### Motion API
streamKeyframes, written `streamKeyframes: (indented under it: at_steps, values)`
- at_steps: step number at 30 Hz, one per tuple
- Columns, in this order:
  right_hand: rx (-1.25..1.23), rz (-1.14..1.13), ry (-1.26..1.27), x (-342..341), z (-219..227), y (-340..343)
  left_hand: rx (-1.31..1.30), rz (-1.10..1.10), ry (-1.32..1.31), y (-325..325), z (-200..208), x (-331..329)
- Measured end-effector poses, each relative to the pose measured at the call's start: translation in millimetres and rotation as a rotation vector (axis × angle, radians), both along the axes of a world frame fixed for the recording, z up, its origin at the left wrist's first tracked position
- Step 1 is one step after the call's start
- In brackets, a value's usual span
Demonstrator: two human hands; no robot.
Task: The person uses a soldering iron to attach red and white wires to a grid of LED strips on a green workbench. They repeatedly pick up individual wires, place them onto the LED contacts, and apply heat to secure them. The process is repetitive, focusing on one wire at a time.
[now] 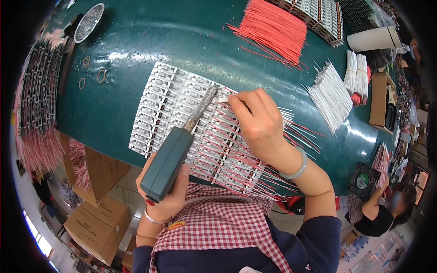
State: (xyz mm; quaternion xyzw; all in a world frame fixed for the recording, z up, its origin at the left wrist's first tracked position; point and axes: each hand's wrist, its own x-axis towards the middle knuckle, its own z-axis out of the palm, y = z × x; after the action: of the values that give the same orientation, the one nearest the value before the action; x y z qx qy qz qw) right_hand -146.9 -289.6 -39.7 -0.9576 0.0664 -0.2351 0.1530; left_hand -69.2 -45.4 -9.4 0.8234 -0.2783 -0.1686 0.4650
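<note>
My left hand (178,189) is wrapped round the dark green handle of a soldering gun (169,157). The gun's long metal tip points away from me and reaches the far edge of a panel of small white-and-grey parts (191,113) in rows. Beside that tip, my right hand (261,123) is closed in a pinch on a thin wire, whose end is mostly hidden by the fingers. Red and white wires (296,132) stick out to the right from many of the panel's parts, some passing under my right hand and forearm.
Red wires (273,32) lie in a pile at the back, with white wires (332,95) to their right. A shallow dish (89,22) and rubber bands (101,76) are at the left. Stacked wired panels (38,104) line the left edge. A fan (364,179) stands near another person (378,211).
</note>
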Motion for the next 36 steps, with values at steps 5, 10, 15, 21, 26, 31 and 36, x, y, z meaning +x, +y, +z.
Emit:
streamKeyframes:
  at_steps: [5, 10, 15, 21, 26, 31, 36]
  values:
    - [0.002, -0.001, -0.003, 0, -1, 1, -0.059, 0.147, 0.142, 4, -2, -8]
    - [-0.047, 0.028, -0.038, -2, -6, -3, -0.049, 0.074, 0.058, 3, -1, -4]
    - [-0.018, 0.043, -0.061, -8, -3, 4, -0.062, 0.051, 0.014, 5, -3, -4]
    - [-0.011, 0.055, -0.038, -8, -4, 7, -0.064, -0.026, -0.004, 1, 3, -1]
    - [-0.027, 0.056, -0.037, -7, -3, 7, -0.057, -0.045, 0.000, 0, 4, -1]
    - [-0.040, 0.050, -0.024, -6, -3, 7, -0.067, -0.048, 0.007, -3, 3, -2]
    - [-0.057, 0.050, -0.032, -5, -4, 8, -0.077, -0.044, 0.006, -4, 0, -3]
